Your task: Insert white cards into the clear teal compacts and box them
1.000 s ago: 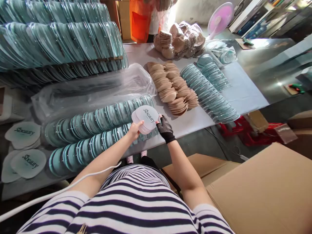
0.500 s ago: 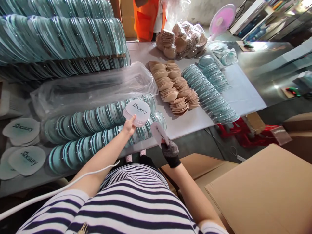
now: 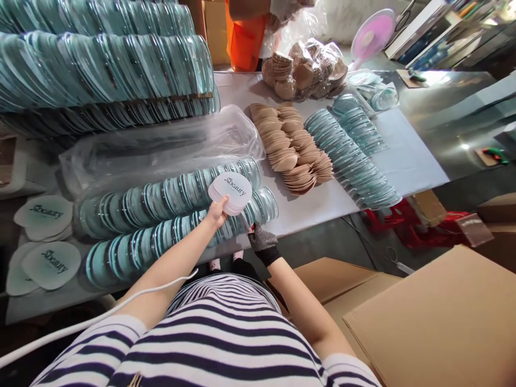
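My bare left hand (image 3: 217, 213) grips a small stack of white rounded cards (image 3: 231, 188), the top one printed "beauty", above two rows of clear teal-tinted plastic shells (image 3: 161, 201). Close to the lower right of that stack is my right hand (image 3: 263, 240), in a dark grey fingerless-looking glove, its fingers pinched together. A thin pale card edge (image 3: 244, 221) shows at its fingertips, seen almost side-on; most of that card is hidden. More printed cards (image 3: 51, 265) lie in piles at the table's left end.
Tan pads (image 3: 284, 145) stand in rows, with bagged ones (image 3: 306, 70) behind. More shells (image 3: 350, 156) lie right; tall shell rows (image 3: 105, 67) fill the back left, behind a clear plastic bag (image 3: 161, 145). A cardboard box (image 3: 435, 317) stands at right. A person in orange (image 3: 244, 40) is opposite.
My right hand has moved left and up to the left hand's stack, turning its card nearly edge-on. The left hand keeps its stack and has shifted little; the whole view has slid slightly.
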`<state>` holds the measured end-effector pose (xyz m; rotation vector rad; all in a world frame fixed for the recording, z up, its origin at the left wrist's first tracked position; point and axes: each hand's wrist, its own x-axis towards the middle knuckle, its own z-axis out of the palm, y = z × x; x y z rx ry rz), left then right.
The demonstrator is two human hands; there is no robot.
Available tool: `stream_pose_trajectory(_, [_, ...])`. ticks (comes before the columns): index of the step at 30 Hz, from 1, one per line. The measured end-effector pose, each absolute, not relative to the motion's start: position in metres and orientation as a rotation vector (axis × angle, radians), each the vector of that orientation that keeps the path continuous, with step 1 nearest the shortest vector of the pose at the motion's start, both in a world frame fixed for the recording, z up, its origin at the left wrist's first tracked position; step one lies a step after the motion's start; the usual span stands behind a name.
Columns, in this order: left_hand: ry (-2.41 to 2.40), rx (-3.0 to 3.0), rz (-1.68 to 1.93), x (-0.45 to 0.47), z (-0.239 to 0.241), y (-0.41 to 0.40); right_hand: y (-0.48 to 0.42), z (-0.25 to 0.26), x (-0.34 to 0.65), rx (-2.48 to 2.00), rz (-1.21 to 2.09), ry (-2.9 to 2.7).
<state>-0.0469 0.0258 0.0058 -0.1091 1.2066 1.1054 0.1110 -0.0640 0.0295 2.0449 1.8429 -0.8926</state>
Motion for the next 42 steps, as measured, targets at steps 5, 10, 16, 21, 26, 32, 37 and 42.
stream_pose_trajectory(5, [1.204, -0.094, 1.104, -0.047, 0.004, 0.026, -0.065, 0.024, 0.107, 1.995, -0.857, 1.919])
stream_pose_trajectory(10, [1.204, -0.09, 1.11, -0.047, 0.005, 0.026, -0.05, 0.013, 0.102, 1.978, -0.845, 1.903])
stream_pose_trajectory(16, [1.221, -0.099, 1.105, -0.048, 0.005, 0.027, -0.047, 0.018, 0.1, 1.975, -0.882, 1.908])
stream_pose_trajectory(21, [1.226, -0.14, 1.088, -0.051, 0.001, 0.025, -0.058, 0.015, 0.097, 2.006, -0.933, 1.868])
stream_pose_trajectory(26, [1.206, -0.147, 1.089, -0.056, 0.0, 0.026, -0.053, 0.013, 0.097, 1.999, -0.932, 1.88])
stream_pose_trajectory(32, [1.234, -0.157, 1.087, -0.057, 0.003, 0.03, -0.04, 0.017, 0.097, 1.972, -0.912, 1.888])
stream_pose_trajectory(37, [1.227, -0.17, 1.098, -0.056, 0.005, 0.029, -0.043, 0.013, 0.092, 2.016, -0.939, 1.862])
stream_pose_trajectory(42, [1.2, -0.169, 1.099, -0.058, 0.005, 0.028, -0.048, 0.001, 0.093, 2.033, -1.283, 1.721])
